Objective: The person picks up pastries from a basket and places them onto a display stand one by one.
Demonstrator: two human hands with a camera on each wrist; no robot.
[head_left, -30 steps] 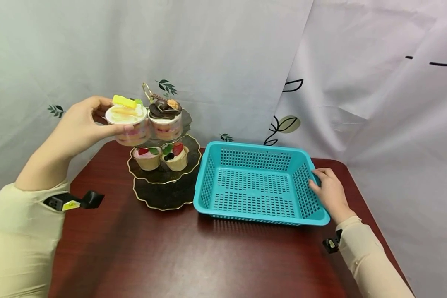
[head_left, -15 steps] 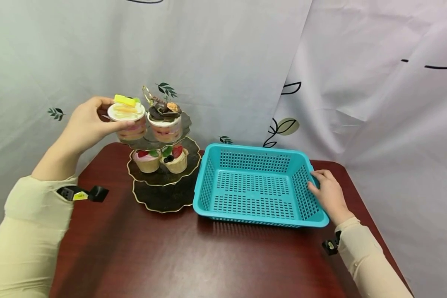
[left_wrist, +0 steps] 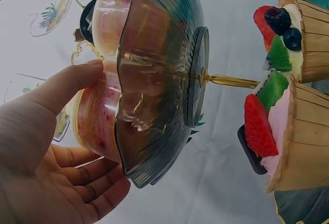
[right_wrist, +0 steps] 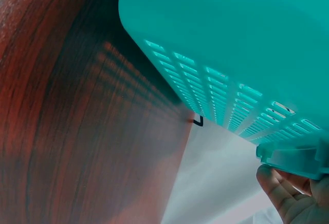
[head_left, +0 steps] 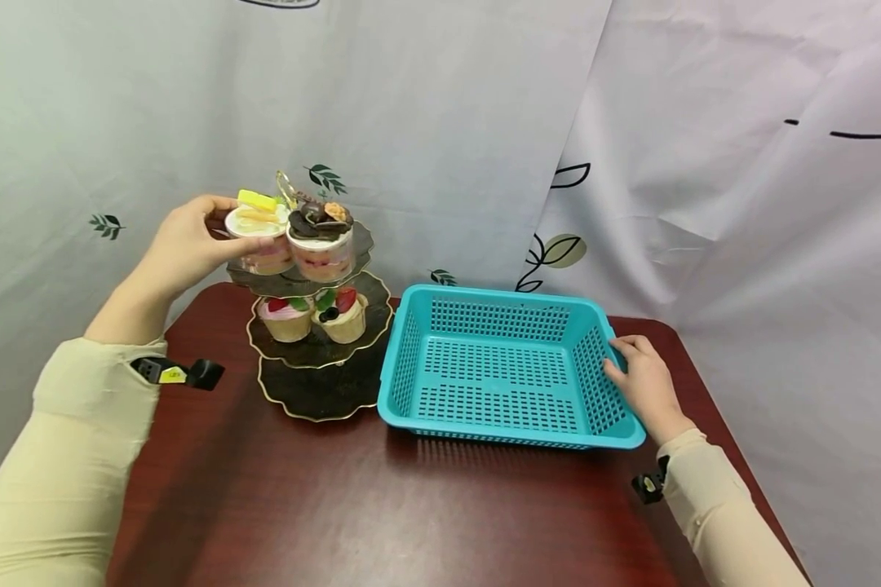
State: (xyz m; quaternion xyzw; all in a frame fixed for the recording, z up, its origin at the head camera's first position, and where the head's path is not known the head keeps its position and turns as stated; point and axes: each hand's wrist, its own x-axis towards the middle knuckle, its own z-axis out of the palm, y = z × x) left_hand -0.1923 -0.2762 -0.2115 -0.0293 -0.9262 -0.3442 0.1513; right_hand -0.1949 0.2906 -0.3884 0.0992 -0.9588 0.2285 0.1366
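Observation:
My left hand (head_left: 191, 243) grips a clear dessert cup (head_left: 267, 259) with cream and yellow fruit pieces on top, its thumb in front and fingers behind. The cup stands at the left of the top tier (left_wrist: 159, 80) of a three-tier stand. Touching or nearly touching it on the right is a chocolate-topped dessert cup (head_left: 325, 259). On the middle tier are a pink cupcake (head_left: 286, 323) and a cream cupcake (head_left: 343, 323) with berries. At the right, my right hand (head_left: 644, 383) holds the right rim of a turquoise plastic basket (right_wrist: 221, 44).
The stand's bottom tier (head_left: 316, 391) is dark with a gold wavy edge, close to the basket's left side. A gold ring handle (head_left: 286, 187) rises at the top. The red-brown table (head_left: 411, 514) reaches back to a pale curtain (head_left: 426, 122) with leaf prints.
My left hand has brought the yellow-fruit dessert cup right and slightly down onto the top tier, beside the chocolate cup. My right hand has stayed on the basket rim.

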